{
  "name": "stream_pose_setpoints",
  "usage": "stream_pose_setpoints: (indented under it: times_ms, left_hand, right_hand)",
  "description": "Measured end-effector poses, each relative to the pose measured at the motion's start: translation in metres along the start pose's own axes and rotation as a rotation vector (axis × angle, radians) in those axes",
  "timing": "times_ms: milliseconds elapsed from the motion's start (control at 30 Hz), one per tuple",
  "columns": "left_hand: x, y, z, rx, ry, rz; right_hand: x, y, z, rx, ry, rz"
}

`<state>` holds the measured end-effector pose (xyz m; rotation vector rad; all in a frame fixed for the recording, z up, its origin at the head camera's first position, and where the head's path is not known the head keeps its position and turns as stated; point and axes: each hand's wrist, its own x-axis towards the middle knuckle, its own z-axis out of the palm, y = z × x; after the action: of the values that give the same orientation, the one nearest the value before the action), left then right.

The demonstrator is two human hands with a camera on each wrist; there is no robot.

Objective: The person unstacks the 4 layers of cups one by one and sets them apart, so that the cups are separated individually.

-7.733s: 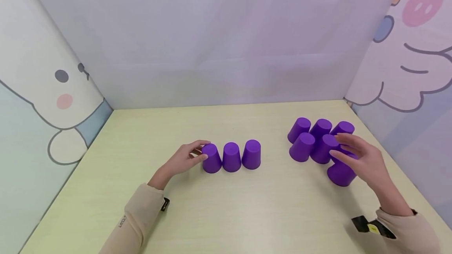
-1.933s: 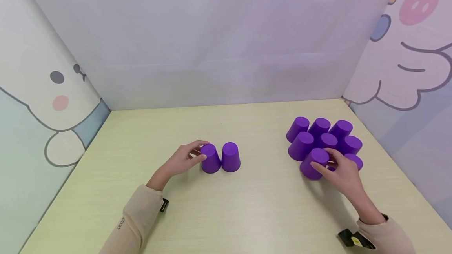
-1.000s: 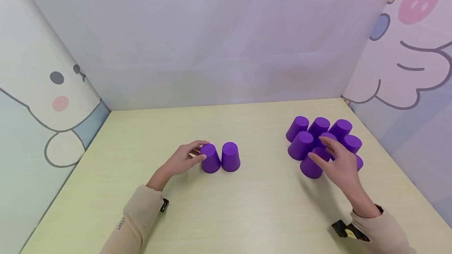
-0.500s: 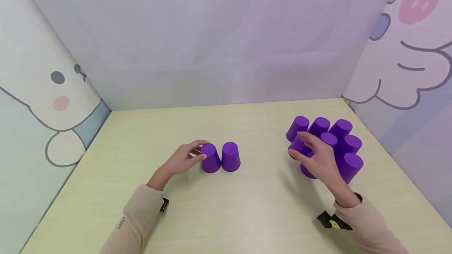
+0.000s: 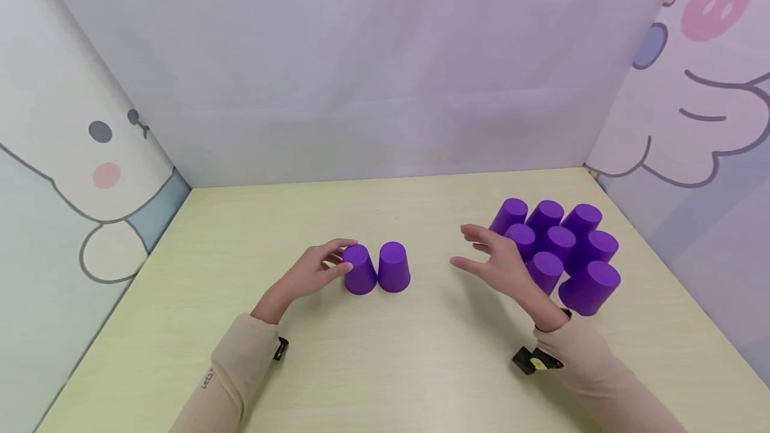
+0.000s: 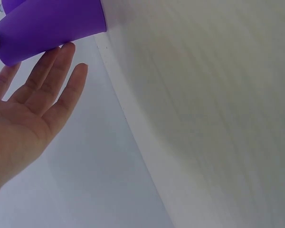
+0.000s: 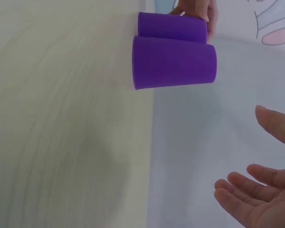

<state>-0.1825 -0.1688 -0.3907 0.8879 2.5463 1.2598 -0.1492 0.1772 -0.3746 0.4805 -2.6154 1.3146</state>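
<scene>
Two purple cups stand upside down side by side mid-table. My left hand (image 5: 313,270) holds the left purple cup (image 5: 359,271) between thumb and fingers; the left wrist view shows that cup (image 6: 52,28) with fingertips along its side. The right purple cup of the pair (image 5: 394,268) stands beside it, and in the right wrist view this cup (image 7: 175,62) is the nearer one. My right hand (image 5: 502,266) hovers between the pair and a cluster of cups, thumb and fingers spread around nothing. In the right wrist view that hand (image 7: 261,190) is apart from both cups.
Several more upside-down purple cups (image 5: 592,286) stand packed in a cluster at the right of the pale wooden table (image 5: 385,366). My right forearm partly hides its near left side. A plain light wall (image 5: 385,85) closes the back, with cartoon-printed panels left and right.
The third cup of the row went to the right cluster, where my right hand let go of it. That hand has since moved left, away from the cluster. My left hand stays in place.
</scene>
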Motion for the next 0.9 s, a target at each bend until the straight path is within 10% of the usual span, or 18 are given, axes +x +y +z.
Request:
stream_pose_setpoints:
  times_ms: [900]
  left_hand:
    - [0.0, 0.0, 0.001, -0.014, 0.002, 0.008]
  right_hand:
    - [0.037, -0.019, 0.065, 0.098, -0.291, -0.099]
